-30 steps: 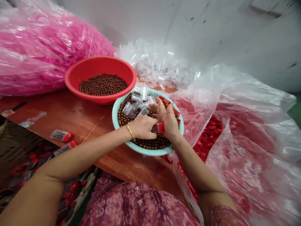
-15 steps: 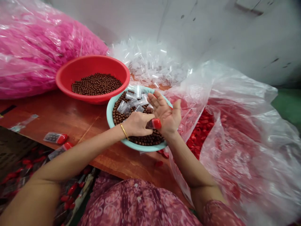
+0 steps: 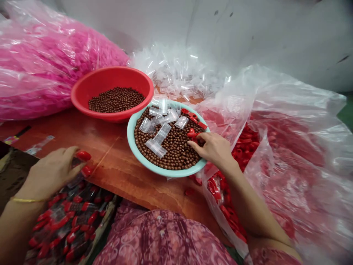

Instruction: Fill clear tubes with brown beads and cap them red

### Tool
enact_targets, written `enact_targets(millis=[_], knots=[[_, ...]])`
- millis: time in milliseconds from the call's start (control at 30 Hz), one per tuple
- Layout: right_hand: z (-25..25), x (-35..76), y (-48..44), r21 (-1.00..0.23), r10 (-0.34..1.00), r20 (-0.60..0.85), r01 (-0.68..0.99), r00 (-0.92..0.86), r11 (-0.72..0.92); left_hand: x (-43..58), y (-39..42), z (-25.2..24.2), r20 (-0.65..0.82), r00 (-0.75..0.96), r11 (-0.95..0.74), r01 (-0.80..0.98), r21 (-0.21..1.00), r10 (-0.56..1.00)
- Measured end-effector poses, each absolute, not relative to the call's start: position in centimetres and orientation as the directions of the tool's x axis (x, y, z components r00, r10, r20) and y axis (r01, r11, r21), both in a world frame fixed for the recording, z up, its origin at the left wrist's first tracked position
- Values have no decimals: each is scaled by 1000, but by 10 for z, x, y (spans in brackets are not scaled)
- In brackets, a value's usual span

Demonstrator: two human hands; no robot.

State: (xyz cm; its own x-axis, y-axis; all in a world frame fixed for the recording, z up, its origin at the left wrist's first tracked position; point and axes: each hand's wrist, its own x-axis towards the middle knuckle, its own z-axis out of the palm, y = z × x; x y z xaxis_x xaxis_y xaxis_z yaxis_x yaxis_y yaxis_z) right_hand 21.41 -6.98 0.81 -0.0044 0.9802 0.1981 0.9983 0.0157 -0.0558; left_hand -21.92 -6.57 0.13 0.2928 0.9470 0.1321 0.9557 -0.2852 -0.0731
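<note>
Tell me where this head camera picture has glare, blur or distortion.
Head view: white glare streaks on the pink bag and the clear bag of red caps; the bottom right corner smears into blur; the teal bowl is sharp; the left hand is slightly soft; wide-angle stretch at the edges.

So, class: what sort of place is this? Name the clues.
Probably a small hand-packing workshop: a bulk bag of red caps, a heap of clear tubes, a bowl of beads, and a box of filled tubes.
</note>
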Motion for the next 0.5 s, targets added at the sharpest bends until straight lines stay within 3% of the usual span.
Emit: enact_targets(millis=[100,200,333,500], knots=[[8,201,-69,64,985,171,998,-28,17,-193,-51,18,257,409,-383,912,-147,875],[5,193,-66,30,983,180,999,-27,22,-139,-41,35,315,586,-607,794,-39,747],[-3,190,-63,-67,972,233,998,7,9,-72,-27,36,82,810,-812,583,0,581],[-10,195,-63,-171,952,305,982,-21,76,-42,-2,25,-178,846,-862,506,-26,502]])
